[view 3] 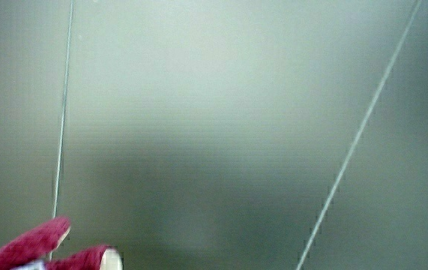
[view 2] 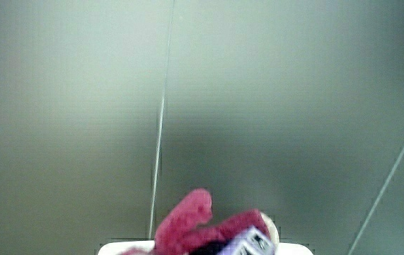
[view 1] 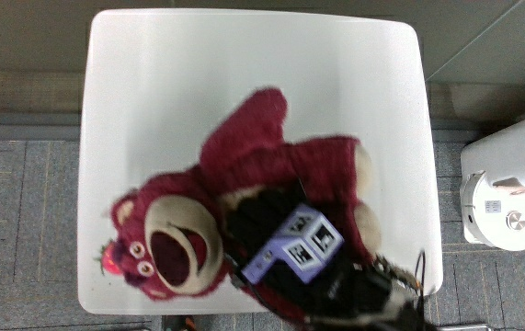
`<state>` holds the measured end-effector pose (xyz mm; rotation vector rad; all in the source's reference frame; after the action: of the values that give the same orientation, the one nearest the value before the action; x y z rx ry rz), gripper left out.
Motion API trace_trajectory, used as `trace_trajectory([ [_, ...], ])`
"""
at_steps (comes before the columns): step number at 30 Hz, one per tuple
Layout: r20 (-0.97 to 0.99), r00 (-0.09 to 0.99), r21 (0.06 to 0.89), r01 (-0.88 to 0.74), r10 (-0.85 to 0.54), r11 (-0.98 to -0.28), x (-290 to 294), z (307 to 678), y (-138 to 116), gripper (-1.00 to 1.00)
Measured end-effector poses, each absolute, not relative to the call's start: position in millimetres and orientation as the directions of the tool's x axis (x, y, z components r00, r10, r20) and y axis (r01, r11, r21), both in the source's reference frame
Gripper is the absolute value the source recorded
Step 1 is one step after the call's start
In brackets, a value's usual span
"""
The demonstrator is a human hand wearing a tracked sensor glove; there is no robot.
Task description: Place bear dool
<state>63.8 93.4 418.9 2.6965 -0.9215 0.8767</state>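
Note:
A large magenta plush bear [view 1: 244, 184] with a cream muzzle lies on its back on the white table [view 1: 244, 64], its head near the table's edge closest to the person. The gloved hand [view 1: 271, 225], with its patterned cube [view 1: 301, 244] on the back, rests on the bear's cream belly, fingers curled into the plush. In both side views only the bear's raised limbs show, one paw [view 2: 187, 212] in a side view beside the cube [view 2: 251, 244], and another paw [view 3: 34, 244] in a side view low against a pale wall.
A white round device [view 1: 506, 198] stands on the grey carpet beside the table. Bare tabletop lies farther from the person than the bear. Both side views show mostly a pale wall.

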Motion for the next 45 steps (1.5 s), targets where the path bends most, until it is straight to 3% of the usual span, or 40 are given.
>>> trace_trajectory([
  [2,0.588,0.657,0.026,-0.598,-0.471,-0.801,61,438,101,0.00],
  [5,0.554,0.684,0.042,-0.592,-0.474,-0.805,61,456,110,0.00],
  [11,0.588,0.689,0.086,-0.574,-0.424,-0.814,63,456,105,0.00],
  [37,0.629,0.636,0.139,-0.658,-0.447,-0.740,68,458,104,-0.72],
  [45,0.677,0.621,0.221,-0.682,-0.394,-0.697,69,464,101,-0.94],
])
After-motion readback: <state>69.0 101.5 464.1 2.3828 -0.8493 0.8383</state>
